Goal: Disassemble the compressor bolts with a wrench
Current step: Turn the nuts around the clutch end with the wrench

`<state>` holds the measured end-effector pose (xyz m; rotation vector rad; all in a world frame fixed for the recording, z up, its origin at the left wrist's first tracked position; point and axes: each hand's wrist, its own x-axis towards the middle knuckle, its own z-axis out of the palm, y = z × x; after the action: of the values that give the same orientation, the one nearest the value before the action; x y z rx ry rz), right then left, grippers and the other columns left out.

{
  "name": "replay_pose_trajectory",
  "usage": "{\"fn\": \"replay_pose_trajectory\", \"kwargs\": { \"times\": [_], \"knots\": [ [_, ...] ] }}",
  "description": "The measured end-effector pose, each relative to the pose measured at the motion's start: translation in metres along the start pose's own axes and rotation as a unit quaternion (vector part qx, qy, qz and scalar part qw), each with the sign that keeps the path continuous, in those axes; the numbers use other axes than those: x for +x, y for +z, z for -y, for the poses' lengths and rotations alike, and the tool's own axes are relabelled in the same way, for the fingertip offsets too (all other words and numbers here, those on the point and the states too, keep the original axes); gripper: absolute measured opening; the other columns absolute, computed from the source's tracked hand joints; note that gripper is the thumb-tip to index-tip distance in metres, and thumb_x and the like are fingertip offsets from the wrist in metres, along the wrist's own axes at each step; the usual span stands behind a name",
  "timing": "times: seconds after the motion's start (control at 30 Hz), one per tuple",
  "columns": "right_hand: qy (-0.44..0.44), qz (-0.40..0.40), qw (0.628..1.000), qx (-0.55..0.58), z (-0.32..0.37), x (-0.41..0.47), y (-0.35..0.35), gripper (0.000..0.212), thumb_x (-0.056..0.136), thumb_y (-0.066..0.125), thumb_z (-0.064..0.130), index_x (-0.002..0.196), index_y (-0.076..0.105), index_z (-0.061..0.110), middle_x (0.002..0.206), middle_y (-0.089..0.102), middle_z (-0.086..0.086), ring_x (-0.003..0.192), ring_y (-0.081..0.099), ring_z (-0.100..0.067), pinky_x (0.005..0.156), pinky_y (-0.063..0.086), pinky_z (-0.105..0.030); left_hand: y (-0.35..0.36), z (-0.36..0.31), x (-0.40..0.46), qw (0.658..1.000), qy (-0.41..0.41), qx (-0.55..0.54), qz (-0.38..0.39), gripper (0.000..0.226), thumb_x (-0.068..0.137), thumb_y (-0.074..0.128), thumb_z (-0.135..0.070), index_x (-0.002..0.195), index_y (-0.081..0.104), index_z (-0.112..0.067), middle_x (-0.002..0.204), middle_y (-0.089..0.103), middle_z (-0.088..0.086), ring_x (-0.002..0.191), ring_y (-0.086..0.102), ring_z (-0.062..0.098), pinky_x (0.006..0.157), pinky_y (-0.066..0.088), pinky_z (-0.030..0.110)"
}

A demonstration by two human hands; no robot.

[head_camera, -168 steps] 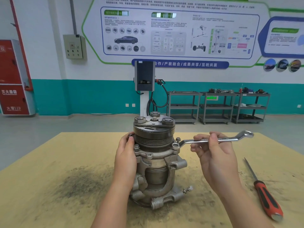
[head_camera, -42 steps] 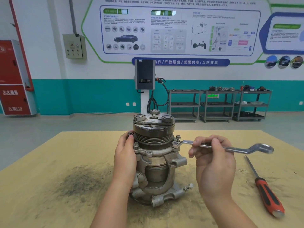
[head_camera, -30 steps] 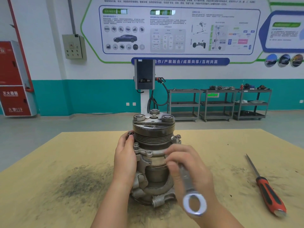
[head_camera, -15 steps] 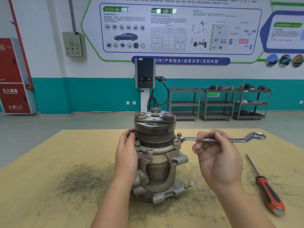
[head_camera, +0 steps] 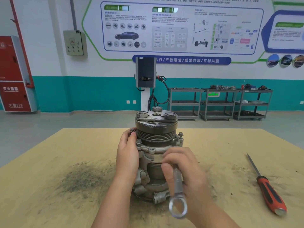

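The compressor (head_camera: 156, 152) stands upright in the middle of the yellow table (head_camera: 49, 162), on a dark dirty patch. A small bolt (head_camera: 180, 135) sticks up from its right side, by the ribbed wheel, and another bolt (head_camera: 138, 142) sits on the near left.

Half a second ago our wrench (head_camera: 178, 191) stuck out flat to the right, with its far end on the right bolt. Now it has swung round toward us. Its handle points down at us and the ring end hangs low in front, a bit blurry. We cannot see its other end, because our right hand (head_camera: 182, 171) hides it. That hand has its fingers and thumb curled tight round the wrench handle.

Our left hand (head_camera: 128, 153) wraps the left side of the compressor to keep it from turning.

We think this swing gave the right bolt a good turn. It looks raised, so it may be getting loose. Next we likely lift the wrench and set it again.

A red-handled screwdriver (head_camera: 268, 193) lies well apart on the right.
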<state>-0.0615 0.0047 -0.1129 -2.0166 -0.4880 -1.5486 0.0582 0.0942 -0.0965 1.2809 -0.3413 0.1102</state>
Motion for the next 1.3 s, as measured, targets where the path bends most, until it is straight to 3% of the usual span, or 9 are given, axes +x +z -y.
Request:
{"fn": "replay_pose_trajectory", "kwargs": {
  "times": [0.17, 0.27, 0.4, 0.67, 0.77, 0.87, 1.0, 1.13, 1.3],
  "knots": [
    [0.102, -0.159, 0.960, 0.207, 0.003, 0.016, -0.015, 0.017, 0.102, 0.042, 0.032, 0.095, 0.057, 0.034, 0.087, 0.064, 0.000, 0.071, 0.059, -0.020, 0.066, 0.050, -0.028, 0.001, -0.002, -0.002, 1.000, 0.003, -0.006, 0.016, 0.029, 0.106, 0.039, -0.021, 0.092, 0.058, -0.037, 0.073, 0.062, -0.042, 0.071, 0.055, -0.026, 0.053, 0.038, -0.002],
    [0.185, -0.237, 0.915, 0.269, -0.003, 0.024, -0.025, 0.027, 0.101, 0.036, 0.022, 0.085, 0.058, 0.024, 0.077, 0.064, -0.006, 0.061, 0.055, -0.023, 0.061, 0.048, -0.027, 0.000, -0.002, -0.002, 1.000, 0.002, -0.008, 0.017, 0.029, 0.105, 0.039, -0.020, 0.092, 0.060, -0.036, 0.075, 0.064, -0.040, 0.073, 0.055, -0.025, 0.053, 0.038, -0.003],
    [0.265, -0.258, 0.865, 0.338, -0.015, 0.027, -0.032, 0.026, 0.101, 0.032, 0.014, 0.083, 0.050, 0.008, 0.071, 0.064, -0.008, 0.055, 0.054, -0.020, 0.058, 0.048, -0.025, 0.000, -0.002, -0.001, 1.000, 0.001, -0.007, 0.019, 0.029, 0.105, 0.039, -0.021, 0.093, 0.059, -0.036, 0.075, 0.062, -0.042, 0.073, 0.055, -0.026, 0.053, 0.038, -0.002],
    [0.419, -0.236, 0.749, 0.457, -0.033, 0.037, -0.040, 0.034, 0.101, 0.031, 0.011, 0.074, 0.052, 0.013, 0.066, 0.059, -0.007, 0.050, 0.050, -0.019, 0.054, 0.040, -0.028, -0.001, -0.001, -0.001, 1.000, -0.005, -0.004, 0.016, 0.028, 0.105, 0.039, -0.023, 0.095, 0.061, -0.036, 0.080, 0.067, -0.033, 0.079, 0.059, -0.019, 0.058, 0.043, 0.003],
    [0.384, -0.262, 0.779, 0.421, -0.029, 0.032, -0.034, 0.035, 0.101, 0.029, 0.008, 0.075, 0.053, 0.013, 0.065, 0.060, -0.008, 0.051, 0.050, -0.021, 0.052, 0.044, -0.027, -0.001, -0.002, -0.002, 1.000, -0.008, -0.007, 0.011, 0.028, 0.105, 0.040, -0.024, 0.094, 0.061, -0.039, 0.083, 0.067, -0.032, 0.076, 0.058, -0.022, 0.058, 0.043, 0.003],
    [0.240, -0.259, 0.888, 0.294, -0.014, 0.019, -0.019, 0.030, 0.100, 0.035, 0.013, 0.080, 0.056, 0.022, 0.074, 0.064, -0.006, 0.059, 0.055, -0.022, 0.057, 0.049, -0.027, -0.001, -0.002, -0.002, 1.000, -0.007, -0.003, 0.009, 0.028, 0.105, 0.040, -0.025, 0.095, 0.061, -0.040, 0.084, 0.067, -0.033, 0.080, 0.058, -0.021, 0.059, 0.042, 0.002],
    [0.071, -0.105, 0.989, 0.070, -0.002, 0.001, 0.002, 0.021, 0.103, 0.039, 0.034, 0.092, 0.055, 0.026, 0.093, 0.059, 0.008, 0.087, 0.060, -0.011, 0.078, 0.049, -0.022, 0.001, -0.003, -0.002, 1.000, -0.013, -0.008, 0.000, 0.029, 0.105, 0.040, -0.025, 0.123, 0.062, -0.031, 0.114, 0.065, -0.019, 0.109, 0.058, -0.001, 0.075, 0.045, 0.013],
    [0.048, -0.097, 0.989, 0.098, -0.003, 0.006, -0.005, 0.018, 0.103, 0.038, 0.036, 0.100, 0.054, 0.029, 0.095, 0.059, 0.007, 0.089, 0.060, -0.009, 0.079, 0.048, -0.019, 0.001, -0.002, -0.002, 1.000, -0.017, -0.008, -0.001, 0.032, 0.105, 0.040, -0.026, 0.131, 0.060, -0.026, 0.119, 0.063, -0.017, 0.110, 0.056, -0.002, 0.075, 0.042, 0.008],
    [0.177, -0.241, 0.910, 0.288, -0.012, 0.020, -0.026, 0.029, 0.099, 0.037, 0.017, 0.084, 0.061, 0.024, 0.077, 0.063, -0.009, 0.064, 0.054, -0.026, 0.063, 0.047, -0.030, 0.000, -0.003, -0.002, 1.000, -0.014, -0.001, 0.012, 0.029, 0.105, 0.040, -0.026, 0.091, 0.058, -0.044, 0.081, 0.062, -0.037, 0.075, 0.054, -0.027, 0.057, 0.040, -0.001]
  ]
}}
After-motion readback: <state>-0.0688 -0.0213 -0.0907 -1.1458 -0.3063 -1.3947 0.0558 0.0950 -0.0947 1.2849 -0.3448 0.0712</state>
